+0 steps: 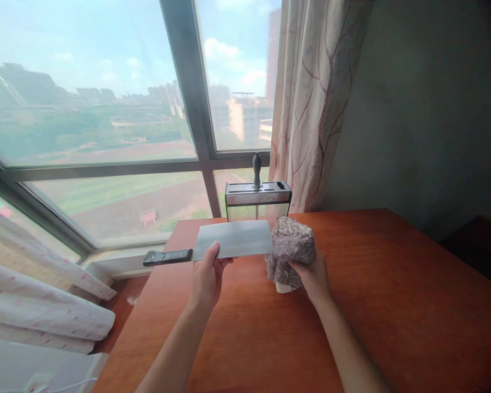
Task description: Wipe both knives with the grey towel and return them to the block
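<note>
A cleaver with a broad grey blade and a black handle is held level above the table, its handle pointing left. My left hand pinches the blade near its lower edge, thumb on top. My right hand is closed around a bunched grey-brown cloth, fluffy like a towel. The cloth meets the right end of the blade and hides it. Behind the blade stands a knife block with clear sides and a dark-handled tool upright in its top.
The reddish-brown wooden table spreads under both hands, its left edge by the window. A patterned curtain hangs behind the block. Another curtain hangs low at the left. A dark wall rises at the right.
</note>
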### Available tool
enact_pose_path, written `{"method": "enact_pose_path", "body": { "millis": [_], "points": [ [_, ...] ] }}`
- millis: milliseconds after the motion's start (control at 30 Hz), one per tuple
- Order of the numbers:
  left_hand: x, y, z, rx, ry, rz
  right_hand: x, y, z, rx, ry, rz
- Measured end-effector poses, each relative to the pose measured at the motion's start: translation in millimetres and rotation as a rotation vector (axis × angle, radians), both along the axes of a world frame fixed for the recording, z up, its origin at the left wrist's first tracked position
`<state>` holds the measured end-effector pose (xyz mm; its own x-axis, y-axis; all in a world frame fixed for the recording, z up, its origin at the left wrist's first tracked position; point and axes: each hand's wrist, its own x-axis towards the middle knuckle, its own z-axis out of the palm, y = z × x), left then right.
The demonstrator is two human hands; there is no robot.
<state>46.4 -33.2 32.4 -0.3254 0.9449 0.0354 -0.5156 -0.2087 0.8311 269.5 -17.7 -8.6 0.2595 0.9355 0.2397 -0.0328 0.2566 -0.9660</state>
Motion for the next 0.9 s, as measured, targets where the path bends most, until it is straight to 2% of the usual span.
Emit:
{"method": "enact_pose_path", "body": {
  "millis": [100, 200, 300, 433, 600, 800, 900],
  "points": [
    [-2, 0, 2.5, 0.049, -0.027, 0.018, 5, 2, -3, -0.188, 0.468, 0.103],
    [0, -2, 3.6, 0.065, 0.016, 0.017, 6, 0, -3, -0.241, 0.699, 0.215],
    [7, -6, 1.9, 0.057, 0.092, -0.004, 1, -7, -2, -0.260, 0.688, 0.321],
    [16, -12, -1.3, 0.014, 0.309, -0.069, -13, -14, 1, -0.350, 0.586, 0.432],
    [19, -15, 3.8, 0.083, 0.531, -0.266, -15, -10, 4, -0.322, 0.576, 0.291],
    [16, -15, 8.5, 0.117, 0.574, -0.334, -8, -3, 3, -0.324, 0.620, 0.171],
    [14, -14, 5.3, 0.105, 0.564, -0.283, -8, -4, 2, -0.317, 0.594, 0.187]
  ]
}}
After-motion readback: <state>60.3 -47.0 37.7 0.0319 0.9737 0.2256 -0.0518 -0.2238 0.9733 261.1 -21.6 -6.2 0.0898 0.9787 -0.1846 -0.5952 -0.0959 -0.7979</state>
